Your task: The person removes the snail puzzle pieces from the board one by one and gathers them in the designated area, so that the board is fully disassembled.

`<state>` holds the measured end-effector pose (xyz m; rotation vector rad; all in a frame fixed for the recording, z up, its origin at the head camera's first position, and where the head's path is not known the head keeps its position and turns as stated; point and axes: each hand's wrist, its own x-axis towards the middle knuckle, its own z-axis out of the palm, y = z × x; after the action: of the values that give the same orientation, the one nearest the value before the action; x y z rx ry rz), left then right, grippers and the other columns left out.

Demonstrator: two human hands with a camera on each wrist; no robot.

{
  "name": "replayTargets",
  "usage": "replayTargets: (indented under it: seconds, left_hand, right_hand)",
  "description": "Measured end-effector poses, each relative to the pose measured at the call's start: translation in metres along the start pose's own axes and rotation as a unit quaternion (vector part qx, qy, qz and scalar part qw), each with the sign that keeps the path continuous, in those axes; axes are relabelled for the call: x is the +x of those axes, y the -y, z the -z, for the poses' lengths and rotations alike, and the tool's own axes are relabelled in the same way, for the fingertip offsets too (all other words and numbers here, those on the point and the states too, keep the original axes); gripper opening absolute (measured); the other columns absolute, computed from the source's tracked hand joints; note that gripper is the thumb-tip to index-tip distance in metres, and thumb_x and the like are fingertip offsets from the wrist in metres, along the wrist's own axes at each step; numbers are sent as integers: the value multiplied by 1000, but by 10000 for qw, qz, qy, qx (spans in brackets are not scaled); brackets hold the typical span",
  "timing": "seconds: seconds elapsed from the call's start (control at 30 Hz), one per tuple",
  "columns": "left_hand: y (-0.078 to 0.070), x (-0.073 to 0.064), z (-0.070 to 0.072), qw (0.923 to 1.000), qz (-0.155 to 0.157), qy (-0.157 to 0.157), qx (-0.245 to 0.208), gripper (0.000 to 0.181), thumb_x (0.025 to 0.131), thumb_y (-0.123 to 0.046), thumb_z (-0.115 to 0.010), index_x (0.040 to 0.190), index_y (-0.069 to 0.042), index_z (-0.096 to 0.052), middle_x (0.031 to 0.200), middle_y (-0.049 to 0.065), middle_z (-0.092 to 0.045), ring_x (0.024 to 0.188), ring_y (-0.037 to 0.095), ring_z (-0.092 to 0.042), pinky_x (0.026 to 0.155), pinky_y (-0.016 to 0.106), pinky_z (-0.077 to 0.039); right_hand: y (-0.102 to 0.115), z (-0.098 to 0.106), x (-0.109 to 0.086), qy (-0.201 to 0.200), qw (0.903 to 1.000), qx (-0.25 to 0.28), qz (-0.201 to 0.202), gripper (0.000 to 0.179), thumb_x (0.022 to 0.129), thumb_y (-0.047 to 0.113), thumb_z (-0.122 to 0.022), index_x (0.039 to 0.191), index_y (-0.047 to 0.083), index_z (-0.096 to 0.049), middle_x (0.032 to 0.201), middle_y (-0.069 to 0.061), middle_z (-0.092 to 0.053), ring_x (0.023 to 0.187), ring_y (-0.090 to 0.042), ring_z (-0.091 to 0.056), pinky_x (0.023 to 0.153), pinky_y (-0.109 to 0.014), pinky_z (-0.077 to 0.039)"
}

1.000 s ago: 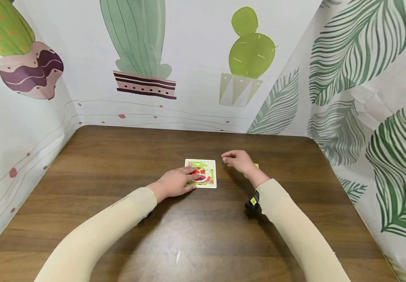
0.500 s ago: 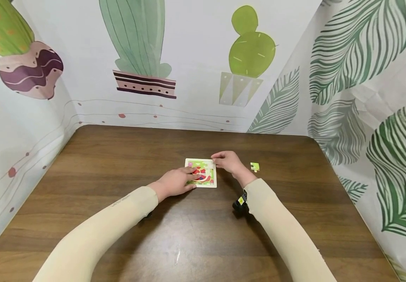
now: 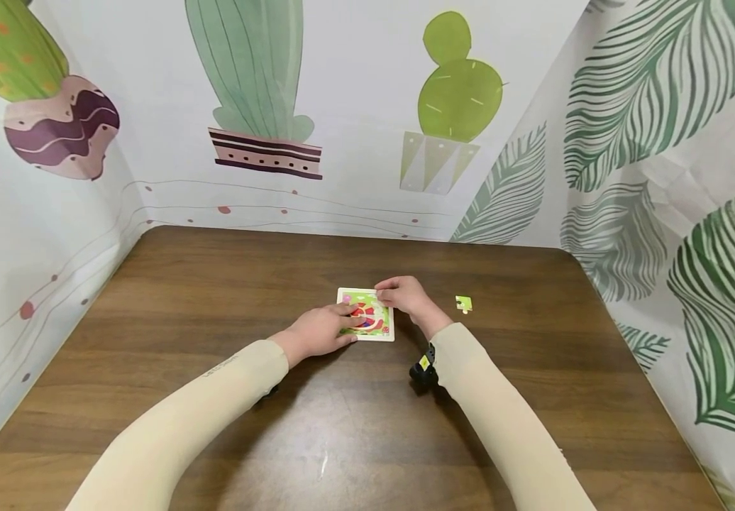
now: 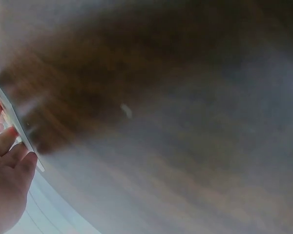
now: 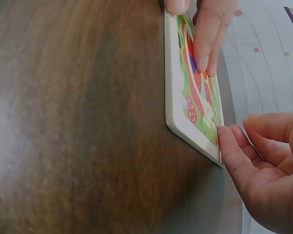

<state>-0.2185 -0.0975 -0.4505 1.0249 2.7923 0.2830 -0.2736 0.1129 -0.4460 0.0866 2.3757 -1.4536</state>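
A square jigsaw puzzle [image 3: 367, 335] in a white frame lies on the table, with a red, green and blue picture. My left hand [image 3: 319, 331] rests on its left side with fairly straight, spread fingers; these fingers [image 5: 205, 44] also show in the right wrist view. At the far right corner, my right hand [image 3: 404, 294] pinches what looks like a puzzle piece with bent fingers. Only a thin edge shows by its thumb in the right wrist view; the rest is hidden. A loose green puzzle piece [image 3: 464, 304] lies apart to the right.
The brown wooden table [image 3: 342, 440] meets a patterned wall covering [image 3: 367, 142] at the back and sides. A black wrist device [image 3: 423, 372] hangs beneath my right wrist. Glare brightens the table's front middle.
My right hand has moved left from above the table onto the puzzle's far right corner, uncovering the loose green piece. My left hand has stayed on the puzzle.
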Motion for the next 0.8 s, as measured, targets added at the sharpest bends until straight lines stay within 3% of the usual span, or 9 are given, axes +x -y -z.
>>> replayTargets:
  seconds: [0.2,0.5,0.8]
  left_hand:
    - [0,0,0,10000,30,7,-52,45,101,-33,-64,142,-13,-63,156,16,-52,148,35,-48,115,50,-47]
    - [1,3,-1,10000,15,-1,82,45,100,-36,-64,141,-16,-64,156,11,-52,147,30,-49,113,47,-49]
    - [2,4,0,9999,5,46,104,45,101,-36,-64,141,-16,-64,156,12,-52,147,30,-50,113,46,-49]
  right_hand:
    - [3,-2,1,-60,9998,108,-137,29,101,9,-61,125,-3,-70,128,-22,-69,99,-14,-67,98,-30,-59]
    - [9,-4,8,-252,9987,139,-427,23,97,4,-64,117,-5,-73,114,-19,-72,80,-11,-60,69,-14,-52]
    - [11,-4,9,-214,9988,-50,-435,22,96,4,-66,115,-5,-75,105,-13,-71,74,-9,-58,65,-15,-50]
